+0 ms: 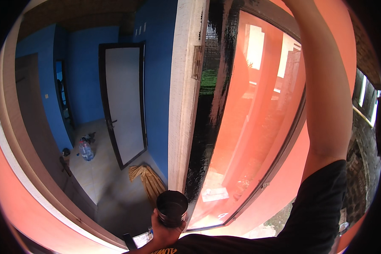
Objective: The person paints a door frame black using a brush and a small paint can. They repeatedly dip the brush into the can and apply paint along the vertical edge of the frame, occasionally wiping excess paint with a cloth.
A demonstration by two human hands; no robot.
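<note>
Low in the middle, my left hand (pixel 166 232) is wrapped round a small round open can (pixel 172 208), dark inside and out, held upright below the window. My right arm (pixel 326 84) reaches up past the glass, and its hand lies beyond the top edge, so what it holds does not show. Beside the pane, the upright of the window frame (pixel 199 161) carries glossy black, wet-looking paint with streaky edges. Brownish bare patches show through it near the glass. The reflective window pane (pixel 258 114) mirrors an orange wall and bright openings.
Left of the pale door post (pixel 184 106) a doorway opens into a blue-walled room. Inside are a white door with dark edging (pixel 125 101), a clear plastic bottle (pixel 86 151) on the tiles and a tan cloth (pixel 148 180). A brown door (pixel 42 127) stands at the left.
</note>
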